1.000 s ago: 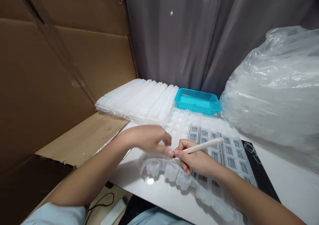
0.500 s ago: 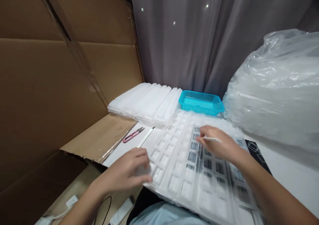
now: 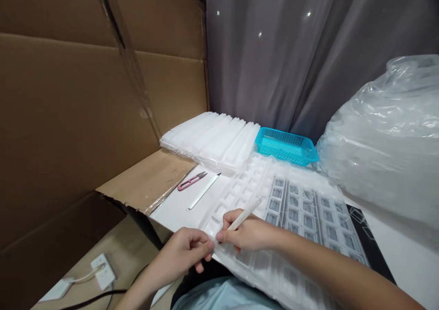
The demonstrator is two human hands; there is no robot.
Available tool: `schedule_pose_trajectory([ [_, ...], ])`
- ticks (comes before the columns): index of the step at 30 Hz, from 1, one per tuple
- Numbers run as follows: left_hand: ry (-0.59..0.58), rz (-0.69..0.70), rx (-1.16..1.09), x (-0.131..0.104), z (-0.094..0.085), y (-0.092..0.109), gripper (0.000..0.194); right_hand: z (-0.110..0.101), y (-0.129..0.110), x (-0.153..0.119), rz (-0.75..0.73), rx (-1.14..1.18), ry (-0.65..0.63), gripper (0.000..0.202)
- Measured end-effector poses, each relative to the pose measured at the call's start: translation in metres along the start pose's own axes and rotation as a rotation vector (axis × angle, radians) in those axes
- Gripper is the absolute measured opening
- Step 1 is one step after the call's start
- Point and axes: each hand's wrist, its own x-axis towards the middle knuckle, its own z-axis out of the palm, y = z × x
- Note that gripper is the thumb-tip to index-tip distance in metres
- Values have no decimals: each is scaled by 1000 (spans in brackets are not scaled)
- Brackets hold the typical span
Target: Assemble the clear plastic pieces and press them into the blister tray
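Note:
My right hand (image 3: 247, 231) is closed around a white pen-shaped tool (image 3: 249, 209), its lower end pointing at the front left corner of the clear plastic trays (image 3: 228, 201). Close beside that tip, thumb and fingertips of my left hand (image 3: 187, 250) are pinched together at the tray edge. Whatever lies between them is too small to make out. The trays have rows of square pockets, and dark grey panels (image 3: 293, 214) show in those on the right. Pink-handled thread snips (image 3: 191, 181) lie on the white table, next to a slim white stick with a dark tip (image 3: 205, 192).
Stacked white trays (image 3: 209, 138) stand at the back left, beside a blue basket (image 3: 287, 147). A large plastic-wrapped bundle (image 3: 384, 150) fills the right. Tall cardboard (image 3: 85, 104) walls the left side, with a power strip (image 3: 103, 272) on the floor below.
My right hand has moved left and toward me with the tool, from over the grey panels to the tray corner. My left hand's fingers have drawn into a pinch. The camera view has shifted left.

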Motion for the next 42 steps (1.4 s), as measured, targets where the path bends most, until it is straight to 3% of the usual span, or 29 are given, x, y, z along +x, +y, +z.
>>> schedule_pose_trajectory([
  [3, 72, -6, 5, 0, 5, -4, 34, 3, 1, -4, -161, -208, 145, 19],
  [6, 112, 1, -3, -1, 10, -8, 27, -10, -2, -15, -363, -565, 376, 17],
  [8, 107, 22, 4, -2, 9, -8, 25, -29, -4, -24, -286, -764, 537, 19],
  [10, 86, 36, 59, -3, 5, -4, 25, -50, -6, -31, -62, -906, 698, 19],
  [12, 123, 71, 167, -5, -2, 3, 30, -66, -6, -34, 90, -969, 754, 14],
  [14, 271, 159, 280, -5, -9, 12, 37, -69, -5, -32, 31, -879, 662, 12],
  [17, 476, 338, 402, -1, -11, 23, 34, -56, -6, -20, -110, -454, 310, 20],
  [19, 475, 405, 481, 4, -7, 24, 28, -44, -7, -10, -55, -211, 122, 22],
  [21, 437, 416, 567, 9, -1, 22, 23, -36, -8, -2, -4, -118, 58, 22],
  [27, 334, 310, 680, 14, 3, 15, 26, -32, -2, 7, -1, -131, 93, 23],
  [29, 311, 302, 692, 14, 2, 16, 26, -32, -2, 5, -114, -274, 162, 24],
  [32, 301, 302, 707, 14, 1, 19, 22, -41, -5, -4, -263, -666, 375, 16],
  [35, 296, 305, 707, 15, -1, 17, 22, -59, -9, -14, -95, -977, 617, 15],
  [37, 291, 324, 697, 15, -3, 15, 24, -70, -9, -17, 37, -1023, 691, 15],
  [39, 317, 364, 674, 16, -4, 14, 27, -74, -7, -14, 16, -930, 630, 13],
  [42, 403, 467, 653, 18, -1, 19, 26, -69, 0, -1, -101, -538, 338, 21],
])
